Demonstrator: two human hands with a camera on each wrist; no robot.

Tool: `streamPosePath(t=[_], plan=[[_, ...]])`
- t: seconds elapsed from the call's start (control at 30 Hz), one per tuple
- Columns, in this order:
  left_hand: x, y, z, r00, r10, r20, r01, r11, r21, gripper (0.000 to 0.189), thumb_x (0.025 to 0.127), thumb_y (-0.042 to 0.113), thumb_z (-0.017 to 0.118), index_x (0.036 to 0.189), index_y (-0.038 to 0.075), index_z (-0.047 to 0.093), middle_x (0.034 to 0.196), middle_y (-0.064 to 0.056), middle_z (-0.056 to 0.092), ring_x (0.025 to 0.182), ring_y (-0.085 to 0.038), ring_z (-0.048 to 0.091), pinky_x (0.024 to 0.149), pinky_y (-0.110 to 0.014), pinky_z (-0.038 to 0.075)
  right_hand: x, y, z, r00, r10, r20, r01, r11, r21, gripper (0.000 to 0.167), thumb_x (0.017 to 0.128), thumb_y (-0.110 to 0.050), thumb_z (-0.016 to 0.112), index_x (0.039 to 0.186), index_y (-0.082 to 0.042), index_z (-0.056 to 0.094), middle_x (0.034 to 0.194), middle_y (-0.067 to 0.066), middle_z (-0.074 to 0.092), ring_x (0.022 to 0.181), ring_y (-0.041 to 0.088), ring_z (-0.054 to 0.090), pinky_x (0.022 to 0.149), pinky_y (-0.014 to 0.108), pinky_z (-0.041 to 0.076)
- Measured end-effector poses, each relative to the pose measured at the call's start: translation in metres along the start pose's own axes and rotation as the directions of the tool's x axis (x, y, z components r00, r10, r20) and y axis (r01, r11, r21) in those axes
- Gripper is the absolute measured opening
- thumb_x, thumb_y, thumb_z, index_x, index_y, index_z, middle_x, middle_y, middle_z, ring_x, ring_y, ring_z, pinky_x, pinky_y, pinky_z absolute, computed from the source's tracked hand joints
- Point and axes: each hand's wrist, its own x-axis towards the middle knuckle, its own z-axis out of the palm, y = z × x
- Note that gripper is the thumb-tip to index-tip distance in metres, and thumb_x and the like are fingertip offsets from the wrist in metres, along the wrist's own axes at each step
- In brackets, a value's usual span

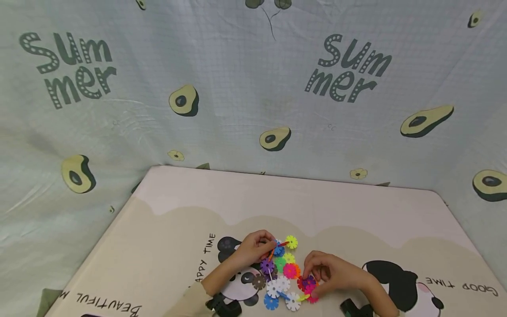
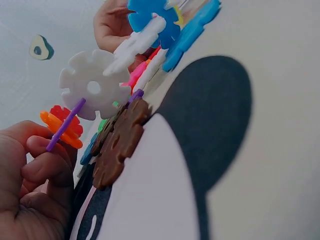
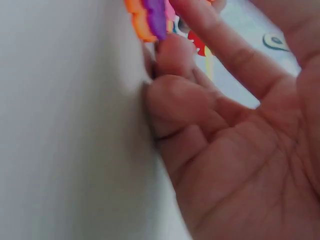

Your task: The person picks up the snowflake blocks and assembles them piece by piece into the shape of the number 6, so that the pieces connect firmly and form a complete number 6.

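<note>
Interlocking snowflake discs, notched plastic pieces in many colours, are joined in a cluster in the head view, with a white disc [image 1: 293,302] near the front. At its far left side my left hand [image 1: 255,246] pinches a disc, with an orange disc [image 2: 61,129] at its fingertips in the left wrist view. A grey-white disc [image 2: 93,86] and a brown disc [image 2: 121,145] stand beside that hand. At the cluster's right side my right hand [image 1: 332,270] holds joined discs between thumb and index finger, including a pink disc [image 1: 309,284]. A purple disc [image 3: 156,19] shows beyond its fingers; the exact contact is hidden.
The cluster lies on a beige table mat [image 1: 170,246] printed with panda faces and lettering. Behind the table hangs a pale cloth [image 1: 229,66] with avocado prints. A yellow disc [image 1: 291,241] sticks out at the far end of the cluster.
</note>
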Motion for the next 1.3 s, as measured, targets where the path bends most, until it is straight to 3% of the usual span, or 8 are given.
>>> streamPosePath(t=[0.17,0.33,0.47,0.57,0.77,0.9,1.1,1.3], plan=[[0.001,-0.002,0.000,1.000,-0.005,0.011,0.005,1.000,-0.019,0.022,0.097,0.012,0.056,0.105,-0.009,0.056,0.065,0.002,0.051,0.047,-0.004,0.040,0.044,-0.014,0.036,-0.001,0.003,0.000,1.000,-0.012,0.018,0.012,0.999,-0.049,0.025,0.083,-0.020,0.079,0.104,-0.014,0.066,0.110,0.004,0.053,0.067,0.013,0.047,0.053,0.015,0.041],[0.001,-0.003,0.000,1.000,-0.003,0.008,0.003,1.000,-0.028,0.023,0.096,0.011,0.057,0.107,-0.009,0.055,0.064,0.002,0.051,0.045,-0.004,0.040,0.044,-0.014,0.036,0.000,0.004,-0.001,1.000,0.007,0.002,-0.007,0.999,-0.039,0.012,0.086,-0.017,0.075,0.092,-0.013,0.066,0.101,0.004,0.059,0.066,0.009,0.047,0.054,0.015,0.040],[0.001,-0.002,0.000,1.000,0.011,0.008,-0.011,0.999,-0.036,0.027,0.095,0.008,0.057,0.115,-0.009,0.052,0.066,0.002,0.050,0.046,-0.003,0.039,0.044,-0.014,0.035,0.002,0.004,-0.001,1.000,0.018,-0.004,-0.018,1.000,-0.009,0.006,0.093,-0.012,0.067,0.098,-0.010,0.066,0.089,0.007,0.061,0.066,0.006,0.048,0.055,0.016,0.040],[0.000,-0.002,0.000,1.000,0.023,0.007,-0.023,0.998,-0.055,0.031,0.094,0.006,0.057,0.120,-0.010,0.050,0.069,0.003,0.052,0.048,-0.003,0.040,0.044,-0.015,0.035,0.007,0.003,0.003,0.995,0.059,-0.077,-0.060,0.998,-0.019,0.008,0.095,-0.013,0.064,0.102,-0.010,0.066,0.082,0.006,0.060,0.066,0.000,0.048,0.056,0.018,0.042],[-0.001,-0.001,0.000,0.999,0.033,0.026,-0.031,0.996,-0.085,0.033,0.095,0.003,0.056,0.123,-0.011,0.047,0.072,0.003,0.054,0.047,-0.002,0.044,0.046,-0.015,0.039,0.019,0.001,0.012,0.972,0.085,-0.217,-0.116,0.984,-0.137,0.029,0.083,-0.026,0.079,0.103,-0.012,0.064,0.084,-0.001,0.057,0.060,-0.003,0.044,0.054,0.017,0.041],[-0.001,-0.001,0.000,1.000,0.016,0.027,-0.015,0.999,-0.038,0.033,0.096,0.010,0.057,0.123,-0.009,0.053,0.070,0.003,0.052,0.049,-0.002,0.042,0.046,-0.014,0.036,0.026,0.001,0.016,0.969,0.052,-0.241,-0.101,0.975,-0.197,0.029,0.081,-0.026,0.080,0.102,-0.013,0.064,0.084,-0.002,0.055,0.060,-0.004,0.041,0.053,0.016,0.039],[-0.001,0.001,-0.003,0.999,-0.019,0.042,0.017,0.998,0.060,0.035,0.101,0.025,0.053,0.118,-0.003,0.064,0.053,0.007,0.040,0.039,-0.003,0.032,0.041,-0.016,0.030,0.030,0.001,0.018,0.983,0.008,-0.185,-0.037,0.988,-0.152,0.023,0.086,-0.018,0.075,0.107,-0.012,0.068,0.088,0.002,0.057,0.059,-0.004,0.041,0.051,0.017,0.039],[0.002,0.005,-0.002,0.999,-0.042,0.032,0.037,0.991,0.132,0.035,0.098,0.032,0.057,0.100,0.000,0.072,0.050,0.008,0.038,0.039,-0.004,0.033,0.042,-0.017,0.027,0.035,0.000,0.021,0.978,0.045,-0.204,-0.077,0.986,-0.148,0.025,0.083,-0.026,0.079,0.104,-0.016,0.068,0.085,0.000,0.056,0.059,-0.004,0.040,0.052,0.017,0.037]])
